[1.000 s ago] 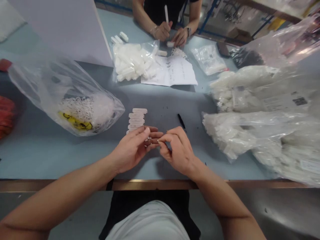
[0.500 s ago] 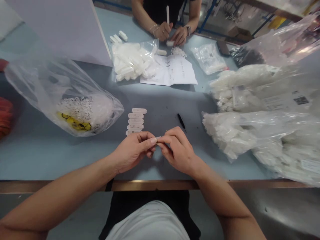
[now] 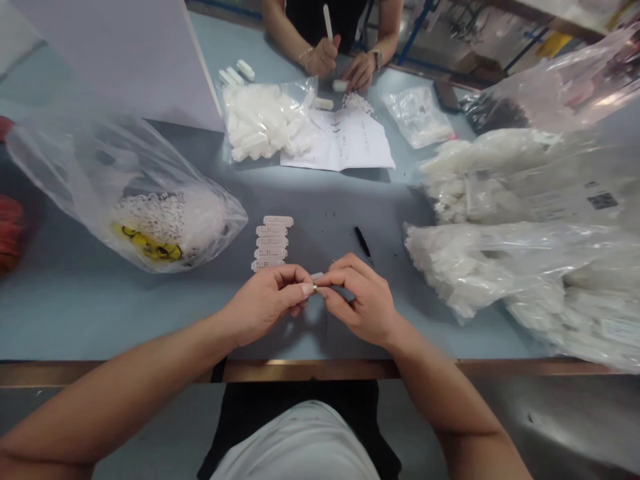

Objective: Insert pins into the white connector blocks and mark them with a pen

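Note:
Fingertip to fingertip, my left hand (image 3: pixel 263 300) and my right hand (image 3: pixel 364 300) meet over the near part of the table, both closed in a pinch. A small white plastic piece (image 3: pixel 317 275) shows between them, mostly hidden by the fingers. Just beyond my left hand lies a column of several flat white slotted plastic strips (image 3: pixel 271 243), side by side. A black pen (image 3: pixel 363 243) rests on the table beyond my right hand.
On the left lies a clear bag (image 3: pixel 200 223) of small white parts. Bags of white pieces (image 3: pixel 465 260) crowd the right. Across the table, a bag of white blocks (image 3: pixel 265 123) and a paper sheet (image 3: pixel 350 143) lie before a co-worker's hands (image 3: pixel 325 59), one holding a white pen-like tool.
My right fingers have shifted slightly, and more of the small white piece shows. Across the table, the co-worker's white tool has tilted and moved a little left.

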### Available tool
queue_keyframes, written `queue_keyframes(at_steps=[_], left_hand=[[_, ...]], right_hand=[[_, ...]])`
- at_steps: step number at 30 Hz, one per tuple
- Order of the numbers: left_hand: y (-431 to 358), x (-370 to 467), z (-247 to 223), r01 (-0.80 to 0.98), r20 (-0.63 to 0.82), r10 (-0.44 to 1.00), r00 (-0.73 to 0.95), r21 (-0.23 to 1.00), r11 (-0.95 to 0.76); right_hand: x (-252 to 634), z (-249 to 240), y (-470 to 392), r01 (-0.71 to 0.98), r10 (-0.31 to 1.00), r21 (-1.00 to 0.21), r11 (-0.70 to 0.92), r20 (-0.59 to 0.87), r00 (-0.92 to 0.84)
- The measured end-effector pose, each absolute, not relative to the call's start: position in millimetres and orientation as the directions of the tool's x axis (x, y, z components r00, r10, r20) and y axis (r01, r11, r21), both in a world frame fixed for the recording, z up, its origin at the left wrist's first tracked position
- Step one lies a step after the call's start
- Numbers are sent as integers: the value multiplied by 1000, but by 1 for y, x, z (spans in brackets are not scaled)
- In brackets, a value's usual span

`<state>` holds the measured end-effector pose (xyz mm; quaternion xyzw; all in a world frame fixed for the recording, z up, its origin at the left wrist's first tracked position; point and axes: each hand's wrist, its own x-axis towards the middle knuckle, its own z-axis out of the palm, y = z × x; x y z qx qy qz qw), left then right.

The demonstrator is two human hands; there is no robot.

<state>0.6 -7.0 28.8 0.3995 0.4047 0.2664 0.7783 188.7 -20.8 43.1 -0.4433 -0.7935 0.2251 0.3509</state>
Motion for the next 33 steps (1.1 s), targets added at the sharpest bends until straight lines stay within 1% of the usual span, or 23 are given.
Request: queue_keyframes(at_steps=[4, 6, 8, 11, 14, 17, 20, 26, 33], left_hand=[[-5, -1, 36, 29, -428, 741, 517, 874, 485], [-3, -3, 42, 161, -412, 780, 472, 910, 383], [0, -6, 47, 358, -368, 840, 399, 906, 226], [3, -10, 49, 611, -290, 890, 352, 792, 17], [2, -11, 41, 736, -229, 887, 401, 657, -163], [-2, -10, 29, 783, -181, 871, 457, 547, -297], [-6, -10, 20, 806, -159, 868, 471, 478, -350], [-8, -9, 16, 802, -156, 857, 491, 465, -375], [-8, -8, 13, 809, -136, 834, 534, 367, -458]], right_hand=[[192, 42, -19, 549, 855, -656, 518, 376, -357], [197, 40, -16, 592, 850, -610, 527, 393, -352], [203, 37, -11, 645, 834, -530, 551, 392, -389], [209, 33, -4, 671, 788, -413, 616, 317, -528], [209, 28, -2, 673, 745, -322, 665, 236, -624], [208, 26, -4, 674, 711, -227, 703, 198, -675], [208, 26, -5, 678, 700, -172, 715, 165, -695], [208, 28, -7, 687, 698, -124, 716, 128, -705], [206, 28, -8, 677, 679, -70, 733, 132, -722]])
